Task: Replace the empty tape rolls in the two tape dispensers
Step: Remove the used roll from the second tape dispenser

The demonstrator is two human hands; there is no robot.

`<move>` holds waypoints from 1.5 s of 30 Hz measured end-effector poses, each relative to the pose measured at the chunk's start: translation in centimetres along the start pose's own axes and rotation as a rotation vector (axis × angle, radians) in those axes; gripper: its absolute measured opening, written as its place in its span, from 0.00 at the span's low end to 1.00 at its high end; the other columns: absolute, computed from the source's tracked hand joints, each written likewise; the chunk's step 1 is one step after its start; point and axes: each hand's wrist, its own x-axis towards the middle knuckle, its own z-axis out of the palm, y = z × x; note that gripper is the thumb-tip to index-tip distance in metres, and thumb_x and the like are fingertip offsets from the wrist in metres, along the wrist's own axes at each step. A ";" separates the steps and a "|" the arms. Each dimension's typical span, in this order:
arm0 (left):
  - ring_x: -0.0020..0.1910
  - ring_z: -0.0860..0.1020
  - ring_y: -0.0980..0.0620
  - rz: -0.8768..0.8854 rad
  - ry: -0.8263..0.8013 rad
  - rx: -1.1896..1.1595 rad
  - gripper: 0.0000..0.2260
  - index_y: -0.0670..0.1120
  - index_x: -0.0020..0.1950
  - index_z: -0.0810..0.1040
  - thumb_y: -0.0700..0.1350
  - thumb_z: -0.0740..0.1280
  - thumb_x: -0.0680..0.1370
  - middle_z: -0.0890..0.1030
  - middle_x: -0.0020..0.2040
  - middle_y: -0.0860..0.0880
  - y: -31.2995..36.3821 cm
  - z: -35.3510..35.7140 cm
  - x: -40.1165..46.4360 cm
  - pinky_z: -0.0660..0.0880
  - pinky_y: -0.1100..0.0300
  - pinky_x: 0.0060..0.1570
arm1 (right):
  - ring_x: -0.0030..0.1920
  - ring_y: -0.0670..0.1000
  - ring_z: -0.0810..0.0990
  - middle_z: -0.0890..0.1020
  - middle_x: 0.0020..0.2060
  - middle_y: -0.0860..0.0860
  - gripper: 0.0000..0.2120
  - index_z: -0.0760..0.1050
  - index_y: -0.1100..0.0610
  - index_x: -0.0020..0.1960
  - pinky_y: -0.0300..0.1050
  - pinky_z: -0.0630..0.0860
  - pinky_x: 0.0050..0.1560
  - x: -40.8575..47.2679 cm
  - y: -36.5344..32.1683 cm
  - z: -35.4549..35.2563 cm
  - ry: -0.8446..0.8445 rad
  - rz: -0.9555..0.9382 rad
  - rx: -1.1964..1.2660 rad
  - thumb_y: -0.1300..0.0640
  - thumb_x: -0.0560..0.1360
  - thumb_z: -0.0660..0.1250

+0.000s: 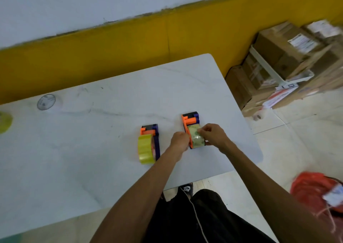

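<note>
Two orange, purple and black tape dispensers lie on the white table (111, 112). The left dispenser (151, 131) carries a full yellow tape roll (145, 148). The right dispenser (191, 119) holds a clear greenish tape roll (194, 137). My left hand (179, 141) grips the right dispenser's orange left side. My right hand (213, 134) pinches the top of the clear roll with thumb and fingers, and its lower fingers press the dispenser's right side.
A clear tape roll (46, 102) stands at the table's far left, and a yellow roll (4, 122) pokes in at the left edge. Cardboard boxes (282, 60) are stacked on the floor at right. A red mesh bag (315, 189) lies near my right arm.
</note>
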 end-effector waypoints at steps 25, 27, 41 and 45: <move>0.40 0.74 0.46 0.127 0.073 0.076 0.04 0.42 0.42 0.75 0.35 0.62 0.74 0.76 0.41 0.41 -1.5 0.8 0.1 0.73 0.53 0.43 | 0.43 0.51 0.80 0.80 0.43 0.54 0.09 0.72 0.60 0.49 0.46 0.79 0.44 1.3 -4.1 -6.7 -0.203 -0.079 0.293 0.55 0.81 0.58; 0.42 0.77 0.43 0.134 0.077 0.097 0.04 0.42 0.44 0.76 0.36 0.62 0.74 0.79 0.43 0.41 -1.1 0.4 -0.1 0.75 0.54 0.43 | 0.43 0.51 0.80 0.81 0.43 0.53 0.09 0.72 0.60 0.48 0.45 0.80 0.43 1.1 -4.9 -6.3 -0.227 -0.104 0.309 0.55 0.81 0.58; 0.44 0.82 0.45 0.488 0.123 -0.118 0.08 0.40 0.46 0.81 0.42 0.63 0.77 0.84 0.47 0.39 6.8 -2.9 -3.6 0.80 0.45 0.52 | 0.42 0.51 0.81 0.81 0.43 0.54 0.09 0.72 0.60 0.46 0.44 0.79 0.39 0.3 -9.0 -3.7 -0.248 -0.153 0.311 0.57 0.81 0.57; 0.51 0.83 0.41 0.535 0.188 -0.125 0.05 0.42 0.50 0.79 0.41 0.65 0.78 0.83 0.51 0.40 7.9 -5.2 -4.5 0.81 0.42 0.53 | 0.40 0.50 0.82 0.82 0.41 0.55 0.10 0.71 0.59 0.43 0.43 0.80 0.36 -0.2 -12.1 -1.4 -0.273 -0.226 0.353 0.57 0.81 0.58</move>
